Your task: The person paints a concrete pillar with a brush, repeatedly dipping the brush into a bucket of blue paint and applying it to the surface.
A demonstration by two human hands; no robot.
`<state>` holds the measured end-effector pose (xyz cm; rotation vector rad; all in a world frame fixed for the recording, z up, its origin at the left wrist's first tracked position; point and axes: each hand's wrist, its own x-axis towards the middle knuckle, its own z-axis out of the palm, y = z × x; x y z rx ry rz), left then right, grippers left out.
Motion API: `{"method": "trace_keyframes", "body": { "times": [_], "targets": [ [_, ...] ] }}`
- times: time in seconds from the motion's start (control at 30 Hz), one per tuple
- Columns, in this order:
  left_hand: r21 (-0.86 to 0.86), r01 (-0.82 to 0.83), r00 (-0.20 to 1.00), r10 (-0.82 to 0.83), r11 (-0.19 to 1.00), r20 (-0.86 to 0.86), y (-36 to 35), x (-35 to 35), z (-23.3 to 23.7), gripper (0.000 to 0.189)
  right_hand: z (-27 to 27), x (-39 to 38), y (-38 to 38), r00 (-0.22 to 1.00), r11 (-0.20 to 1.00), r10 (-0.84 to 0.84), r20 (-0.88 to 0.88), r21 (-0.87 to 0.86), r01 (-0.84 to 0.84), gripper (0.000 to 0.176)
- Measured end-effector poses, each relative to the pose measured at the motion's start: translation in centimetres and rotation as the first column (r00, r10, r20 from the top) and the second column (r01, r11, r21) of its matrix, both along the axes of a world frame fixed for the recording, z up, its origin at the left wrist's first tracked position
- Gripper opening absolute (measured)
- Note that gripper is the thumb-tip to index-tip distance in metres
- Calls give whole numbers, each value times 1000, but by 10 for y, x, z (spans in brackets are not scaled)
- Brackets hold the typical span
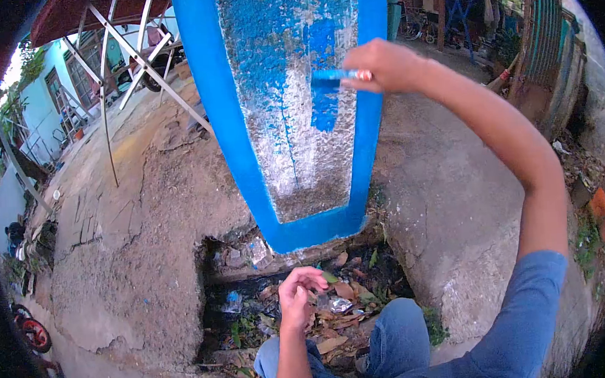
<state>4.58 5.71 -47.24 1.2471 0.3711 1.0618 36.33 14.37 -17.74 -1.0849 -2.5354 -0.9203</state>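
In front of me stands a pillar (289,131) with a bright blue painted border and a rough, worn white and grey middle. My right hand (385,66) is closed on a paintbrush (334,76), whose head lies against the pillar's face. Around the brush runs a wet-looking streak of blue paint (324,112), with thinner blue smears further left. My left hand (300,297) hangs above the leaf-filled ditch, its fingers loosely curled and apart, with nothing in it.
Below the pillar lies a ditch (346,310) with dry leaves and litter, between my knees and the base. Cracked concrete (148,252) spreads to the left, under a folding canopy frame (142,60). A corrugated fence (542,53) stands at the right.
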Motion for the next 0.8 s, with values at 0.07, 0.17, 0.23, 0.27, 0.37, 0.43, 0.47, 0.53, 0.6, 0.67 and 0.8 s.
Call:
{"method": "trace_keyframes", "body": {
  "times": [0.07, 0.17, 0.23, 0.27, 0.37, 0.43, 0.47, 0.53, 0.6, 0.67, 0.8],
  "targets": [
    [-2, -12, 1000, 12, 1000, -1, 1, -2, 1, 69, 25, -4, -3, 999, 999, -10, 38, 43, 9, 22],
    [3, -25, 1000, 25, 1000, 0, 0, -3, 4, 68, 50, -10, -8, 998, 987, -7, 61, 162, -3, 23],
    [9, -22, 1000, 22, 1000, 1, 0, -4, 4, 68, 60, -16, -14, 997, 977, -48, 67, 212, 33, 17],
    [13, -19, 1000, 19, 1000, 4, -1, -5, 3, 68, 64, -19, -18, 994, 959, -44, 96, 282, 15, 16],
    [19, -4, 1000, 3, 1000, 19, -1, -10, 0, 67, 72, -27, -30, 976, 940, -215, 27, 278, 199, 40],
    [15, 12, 1000, -12, 1000, 24, -2, -15, -2, 66, 47, -19, -15, 985, 846, 85, 153, 511, -152, 16],
    [17, 11, 1000, -11, 1000, 24, -3, -16, -2, 66, 32, -11, -9, 992, 874, 39, 117, 477, -90, 15],
    [29, 6, 1000, -6, 1000, 14, -5, -19, 1, 66, -5, -3, 2, 994, 909, 17, 108, 412, -60, 16],
    [52, -15, 1000, 16, 999, -5, -8, -22, 5, 70, -52, -5, -1, 999, 950, -40, 19, 312, 33, 18],
    [72, -47, 999, 48, 996, -19, -12, -25, 9, 74, -101, -8, 3, 998, 945, 51, -28, 324, -39, 18],
    [61, -55, 998, 56, 997, -15, -15, -30, 10, 75, -182, -11, -2, 999, 967, 11, -34, 254, -2, 24]
  ]
}}
